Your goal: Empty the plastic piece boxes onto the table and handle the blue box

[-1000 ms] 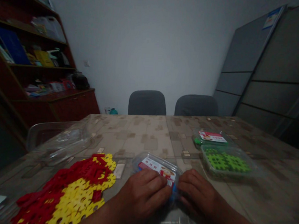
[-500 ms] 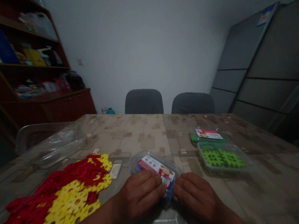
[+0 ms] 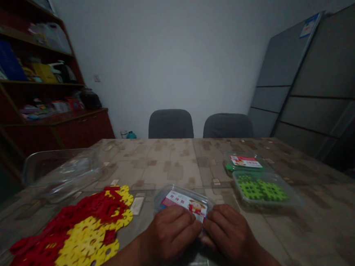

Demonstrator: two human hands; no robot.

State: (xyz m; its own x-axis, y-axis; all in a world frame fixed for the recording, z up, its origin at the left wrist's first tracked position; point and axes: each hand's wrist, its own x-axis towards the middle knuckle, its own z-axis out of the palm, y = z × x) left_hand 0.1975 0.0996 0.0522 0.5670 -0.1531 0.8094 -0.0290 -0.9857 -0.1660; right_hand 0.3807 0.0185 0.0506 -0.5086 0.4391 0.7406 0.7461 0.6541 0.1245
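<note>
A small clear plastic box (image 3: 181, 197) with a red and white label on its lid lies on the table in front of me. My left hand (image 3: 169, 235) grips its near left edge with curled fingers. My right hand (image 3: 229, 234) clasps the near right edge, fingertips meeting the left hand's. The near side of the box is hidden under both hands. A spread of red and yellow interlocking plastic pieces (image 3: 79, 232) lies to the left of my left forearm.
A clear box of green pieces (image 3: 262, 191) and a second labelled box (image 3: 245, 161) sit at the right. An open clear container (image 3: 60, 171) stands at the left. Two grey chairs (image 3: 171, 123) face the table's far edge. Wooden shelves (image 3: 31, 76) line the left wall.
Both hands have drawn closer together on the near edge of the labelled box. The view has shifted slightly.
</note>
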